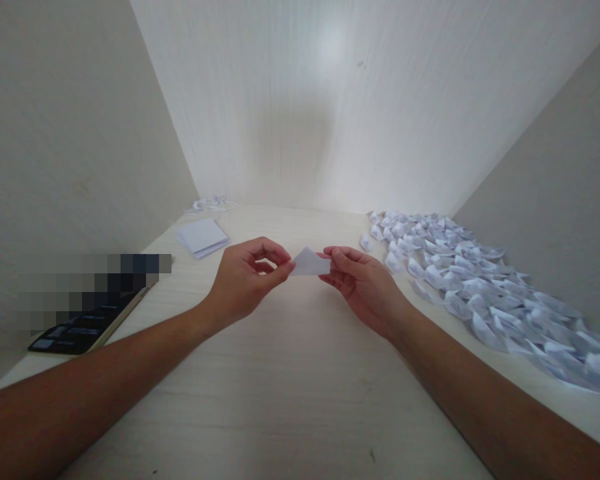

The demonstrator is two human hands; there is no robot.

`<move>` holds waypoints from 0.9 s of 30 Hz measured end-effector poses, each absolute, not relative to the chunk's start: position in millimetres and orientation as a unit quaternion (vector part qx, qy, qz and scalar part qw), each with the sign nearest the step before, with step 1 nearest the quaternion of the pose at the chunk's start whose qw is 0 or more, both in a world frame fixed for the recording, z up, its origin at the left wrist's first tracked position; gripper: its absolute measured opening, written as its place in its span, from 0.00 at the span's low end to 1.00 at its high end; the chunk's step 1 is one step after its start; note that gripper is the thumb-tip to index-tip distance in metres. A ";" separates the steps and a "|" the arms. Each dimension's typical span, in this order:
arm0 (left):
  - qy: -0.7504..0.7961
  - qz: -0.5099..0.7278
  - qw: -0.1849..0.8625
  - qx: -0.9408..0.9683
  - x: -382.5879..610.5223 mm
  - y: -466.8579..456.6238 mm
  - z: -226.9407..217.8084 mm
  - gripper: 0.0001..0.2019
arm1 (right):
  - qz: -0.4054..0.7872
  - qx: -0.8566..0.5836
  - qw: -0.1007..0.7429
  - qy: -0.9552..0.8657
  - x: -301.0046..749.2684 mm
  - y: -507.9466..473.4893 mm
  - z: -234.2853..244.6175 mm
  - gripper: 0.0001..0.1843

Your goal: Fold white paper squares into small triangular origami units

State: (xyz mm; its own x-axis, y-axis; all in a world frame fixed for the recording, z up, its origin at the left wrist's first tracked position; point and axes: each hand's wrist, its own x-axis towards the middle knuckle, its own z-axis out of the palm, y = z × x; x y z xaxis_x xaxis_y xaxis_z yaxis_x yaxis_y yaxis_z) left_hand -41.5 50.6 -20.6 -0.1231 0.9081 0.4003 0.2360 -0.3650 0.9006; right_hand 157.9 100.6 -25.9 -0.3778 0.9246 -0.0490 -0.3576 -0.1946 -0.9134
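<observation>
A small folded piece of white paper (310, 262), peaked like a triangle at its top, is held up above the table between both hands. My left hand (247, 273) pinches its left corner between thumb and forefinger. On the other side, my right hand (357, 280) grips the right end, with the thumb in front and the fingers behind. The paper's right edge is partly hidden by those fingers.
Many folded white paper boats (440, 267) spread along the table's right side. A stack of white paper sheets (205, 238) lies at left, with white paper scraps (211, 203) behind. A phone (80, 333), partly blurred out, leans at far left. Panels enclose the table (280, 400).
</observation>
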 end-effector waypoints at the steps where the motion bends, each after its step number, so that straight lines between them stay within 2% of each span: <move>1: 0.480 0.569 0.292 0.600 -42.0 50.5 -21.1 0.08 | 0.705 -0.328 0.444 -0.446 158.5 100.6 -25.5 0.15; 5: 0.479 0.561 0.297 0.606 -43.0 51.0 -23.0 0.08 | 0.689 -0.349 0.416 -0.481 159.5 101.4 -26.6 0.15; 8: 0.482 0.564 0.313 0.593 -42.8 51.9 -23.4 0.08 | 0.647 -0.348 0.427 -0.527 159.5 104.0 -30.1 0.16; 16: 0.474 0.585 0.381 0.536 -38.6 52.5 -22.4 0.10 | 0.432 -0.361 0.488 -0.667 159.9 105.7 -32.9 0.09; 20: 0.459 0.596 0.424 0.505 -36.3 52.5 -24.8 0.10 | 0.333 -0.373 0.478 -0.722 160.1 100.2 -29.6 0.09; 27: 0.472 0.597 0.417 0.496 -35.2 51.4 -25.8 0.11 | 0.319 -0.365 0.446 -0.753 161.5 97.7 -26.0 0.09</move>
